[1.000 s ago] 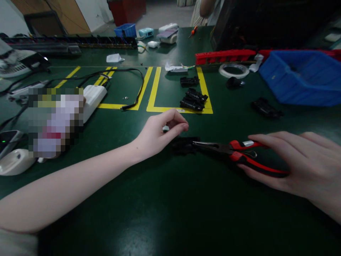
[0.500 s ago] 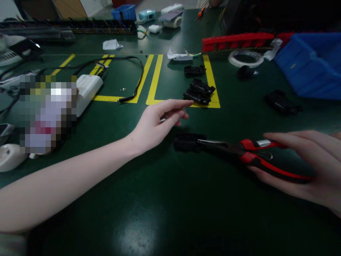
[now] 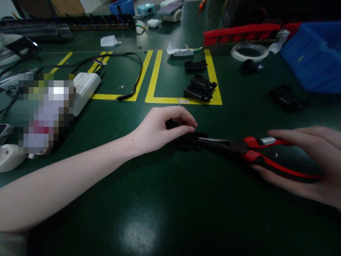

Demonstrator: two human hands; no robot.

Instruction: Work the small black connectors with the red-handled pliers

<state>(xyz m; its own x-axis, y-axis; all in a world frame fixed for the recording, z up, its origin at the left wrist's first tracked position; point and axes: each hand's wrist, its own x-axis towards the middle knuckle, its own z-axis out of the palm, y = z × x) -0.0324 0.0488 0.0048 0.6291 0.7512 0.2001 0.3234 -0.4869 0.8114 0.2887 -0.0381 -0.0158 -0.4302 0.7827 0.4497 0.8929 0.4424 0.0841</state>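
My right hand [image 3: 309,160] is wrapped round red-and-black long-nose pliers [image 3: 249,147], whose handles are spread apart. Their thin jaws point left and reach a dark plastic part [image 3: 190,142] on the green table. Over the back edge of that part, my left hand [image 3: 170,124] has its thumb and index fingertip brought together in a pinch. What lies between those fingertips, if anything, is too dark to make out. Behind the left hand, several similar black plastic parts [image 3: 199,89] lie inside a yellow taped outline.
At the right are another black part [image 3: 289,97], a blue bin [image 3: 314,58], a roll of tape [image 3: 249,52] and a red strip [image 3: 239,33]. On the left lie a white box-shaped device [image 3: 86,90], a black cable [image 3: 140,67] and a pixelated object [image 3: 48,113].
My left hand has come down to the black part, its thumb and index finger closing into a pinch. The pliers' tips stay at the part. The view has shifted slightly.
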